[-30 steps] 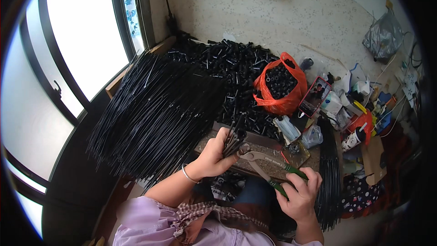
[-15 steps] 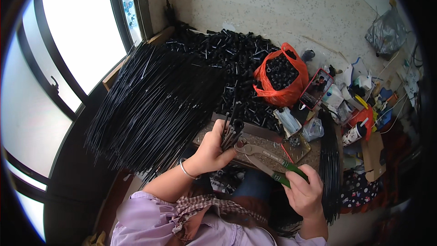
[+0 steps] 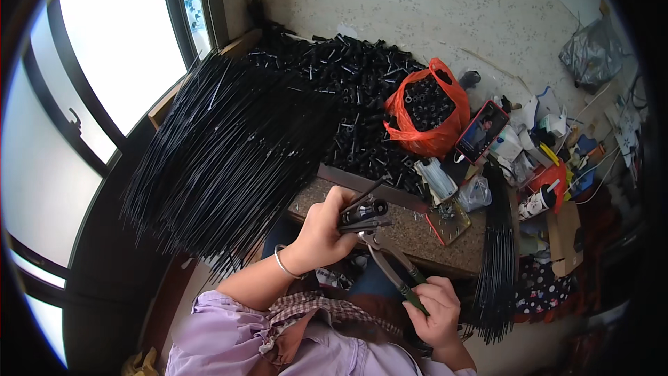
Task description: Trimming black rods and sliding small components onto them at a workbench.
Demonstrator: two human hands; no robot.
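My left hand (image 3: 321, 231), with a bangle at the wrist, is closed around a small black tubular piece (image 3: 367, 210) that has several dark thin rods beside it. The tube's open end points to the right. Green-handled pliers (image 3: 385, 264) are gripped in my right hand (image 3: 437, 310), lower and to the right. Their jaws reach up to the fingers of my left hand, by the ends of the rods. Whether the jaws pinch anything is too small to tell.
A large sheaf of thin black rods (image 3: 229, 146) lies left. Behind is a heap of small black tubular parts (image 3: 369, 63), beside an orange bag (image 3: 449, 136) full of them. A phone (image 3: 481, 132), a tray (image 3: 451, 226) and clutter sit right. A metal strip (image 3: 372, 188) edges the worktop (image 3: 410, 233).
My right hand and the pliers have moved left and down, the pliers now steeper. The black tubular piece in my left hand has tipped over to point right.
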